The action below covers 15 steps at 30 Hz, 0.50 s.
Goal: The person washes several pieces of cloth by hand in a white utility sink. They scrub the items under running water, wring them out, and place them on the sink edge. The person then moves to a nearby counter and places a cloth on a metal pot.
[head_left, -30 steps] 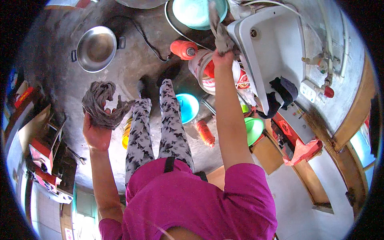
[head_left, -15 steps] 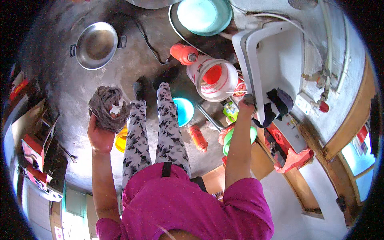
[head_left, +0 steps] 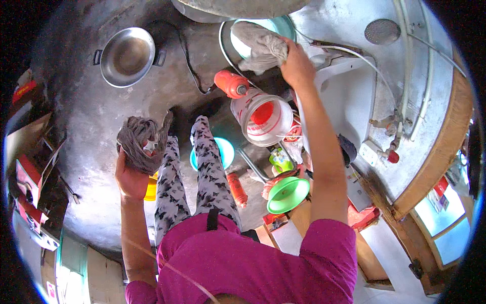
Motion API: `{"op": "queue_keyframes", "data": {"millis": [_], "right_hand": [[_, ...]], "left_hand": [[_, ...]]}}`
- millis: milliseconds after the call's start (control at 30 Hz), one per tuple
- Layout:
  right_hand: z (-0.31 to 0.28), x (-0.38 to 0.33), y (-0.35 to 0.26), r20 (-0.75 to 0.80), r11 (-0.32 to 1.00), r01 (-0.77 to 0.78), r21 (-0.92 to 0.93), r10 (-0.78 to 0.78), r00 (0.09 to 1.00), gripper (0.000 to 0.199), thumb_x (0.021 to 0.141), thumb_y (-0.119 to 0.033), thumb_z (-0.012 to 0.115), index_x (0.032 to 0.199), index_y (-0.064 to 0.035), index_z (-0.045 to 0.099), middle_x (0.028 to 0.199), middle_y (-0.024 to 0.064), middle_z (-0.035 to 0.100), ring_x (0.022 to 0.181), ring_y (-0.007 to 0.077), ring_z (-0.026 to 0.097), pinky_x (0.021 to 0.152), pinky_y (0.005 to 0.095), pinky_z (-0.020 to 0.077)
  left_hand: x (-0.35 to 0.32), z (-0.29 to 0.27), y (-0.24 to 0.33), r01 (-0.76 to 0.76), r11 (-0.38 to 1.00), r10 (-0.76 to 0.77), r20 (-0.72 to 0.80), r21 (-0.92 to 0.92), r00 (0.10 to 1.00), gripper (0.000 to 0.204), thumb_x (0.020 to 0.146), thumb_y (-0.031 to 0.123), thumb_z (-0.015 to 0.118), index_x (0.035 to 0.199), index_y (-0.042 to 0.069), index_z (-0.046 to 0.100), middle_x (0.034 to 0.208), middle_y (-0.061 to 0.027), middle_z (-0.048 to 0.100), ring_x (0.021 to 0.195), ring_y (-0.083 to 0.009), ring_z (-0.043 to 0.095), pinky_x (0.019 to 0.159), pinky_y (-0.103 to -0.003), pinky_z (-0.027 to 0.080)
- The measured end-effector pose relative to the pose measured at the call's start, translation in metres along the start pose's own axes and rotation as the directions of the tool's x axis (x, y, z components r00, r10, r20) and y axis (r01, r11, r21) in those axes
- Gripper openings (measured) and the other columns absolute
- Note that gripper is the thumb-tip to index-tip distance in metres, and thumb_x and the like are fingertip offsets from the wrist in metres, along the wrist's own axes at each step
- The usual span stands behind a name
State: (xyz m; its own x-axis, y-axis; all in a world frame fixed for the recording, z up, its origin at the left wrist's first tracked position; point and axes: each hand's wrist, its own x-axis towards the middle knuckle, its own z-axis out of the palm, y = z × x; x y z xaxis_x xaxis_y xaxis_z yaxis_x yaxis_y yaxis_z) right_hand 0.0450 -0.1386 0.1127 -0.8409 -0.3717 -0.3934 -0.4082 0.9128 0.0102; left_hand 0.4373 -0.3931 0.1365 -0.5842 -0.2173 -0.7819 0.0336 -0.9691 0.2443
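My left hand [head_left: 132, 181] cups a bunched dark grey cloth [head_left: 135, 144] from below, left of my knees. A small white, star-like patch shows in its folds. Stretched far forward, my right hand [head_left: 299, 67] grips a lighter grey rag [head_left: 260, 46], its fingers closed around one end. The rag hangs in front of the turquoise basin [head_left: 289, 29] and hides much of it; whether they touch I cannot tell. Beside my right forearm is the white sink [head_left: 349, 93].
A two-handled metal pan [head_left: 126, 57] lies at the far left. Ahead stand a red flask-shaped thing [head_left: 231, 83] and a white bucket [head_left: 248, 130]. Nearer are a blue basin [head_left: 226, 152], a green basin [head_left: 288, 196] and an orange bottle [head_left: 237, 190]. Pipes [head_left: 404, 61] run along the right wall.
My right hand has moved forward from the sink's near edge to the turquoise basin, where the rag now shows spread out. My left hand still holds the dark cloth, nearly unmoved.
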Motion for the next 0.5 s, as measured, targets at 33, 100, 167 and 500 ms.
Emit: {"op": "queue_keyframes", "data": {"millis": [33, 100, 167, 500], "right_hand": [[-0.006, 0.014, 0.015, -0.018, 0.967, 0.089, -0.237, -0.096, 0.995, 0.055, 0.079, -0.009, 0.063, 0.132, -0.0129, 0.046, 0.114, 0.0147, 0.061, 0.107, 0.0319, 0.061, 0.081, 0.0462, 0.0510], [-0.011, 0.037, 0.037, 0.196, 0.864, 0.104, -0.493, -0.006, 0.981, 0.036, 0.082, -0.016, 0.059, 0.117, -0.0115, 0.062, 0.111, 0.0111, 0.066, 0.104, 0.0278, 0.064, 0.080, 0.0439, 0.0509], [0.001, 0.034, 0.040, 0.389, 0.799, 0.191, -0.570, 0.058, 0.919, 0.028, 0.081, -0.018, 0.059, 0.106, -0.0108, 0.069, 0.111, 0.0101, 0.067, 0.104, 0.0271, 0.064, 0.083, 0.0442, 0.0494], [-0.113, -0.113, 0.036, -0.045, 0.827, 0.270, 0.493, -0.285, 0.957, 0.043, 0.085, -0.025, 0.066, 0.125, -0.0133, 0.058, 0.107, 0.0165, 0.067, 0.101, 0.0281, 0.066, 0.088, 0.0395, 0.0494]], "left_hand": [[0.002, 0.002, -0.002, 0.027, 1.000, -0.026, 0.074, -0.015, 0.997, 0.042, 0.100, 0.034, 0.039, 0.133, 0.011, 0.049, 0.125, -0.0129, 0.059, 0.095, -0.0262, 0.063, 0.094, -0.046, 0.048], [0.007, 0.007, -0.008, 0.081, 0.996, -0.071, 0.217, -0.035, 0.973, 0.045, 0.098, 0.034, 0.045, 0.137, 0.010, 0.044, 0.126, -0.0148, 0.058, 0.103, -0.0261, 0.062, 0.100, -0.046, 0.045], [0.006, 0.025, -0.018, 0.001, 0.998, -0.005, 0.062, 0.070, 0.998, 0.047, 0.097, 0.030, 0.050, 0.138, 0.009, 0.043, 0.128, -0.0146, 0.056, 0.110, -0.0265, 0.060, 0.101, -0.046, 0.044], [0.001, 0.142, -0.026, 0.080, 0.944, -0.154, 0.213, 0.321, 0.965, 0.037, 0.096, 0.013, 0.054, 0.130, 0.001, 0.049, 0.123, -0.0103, 0.061, 0.113, -0.0223, 0.058, 0.098, -0.038, 0.046]]}}
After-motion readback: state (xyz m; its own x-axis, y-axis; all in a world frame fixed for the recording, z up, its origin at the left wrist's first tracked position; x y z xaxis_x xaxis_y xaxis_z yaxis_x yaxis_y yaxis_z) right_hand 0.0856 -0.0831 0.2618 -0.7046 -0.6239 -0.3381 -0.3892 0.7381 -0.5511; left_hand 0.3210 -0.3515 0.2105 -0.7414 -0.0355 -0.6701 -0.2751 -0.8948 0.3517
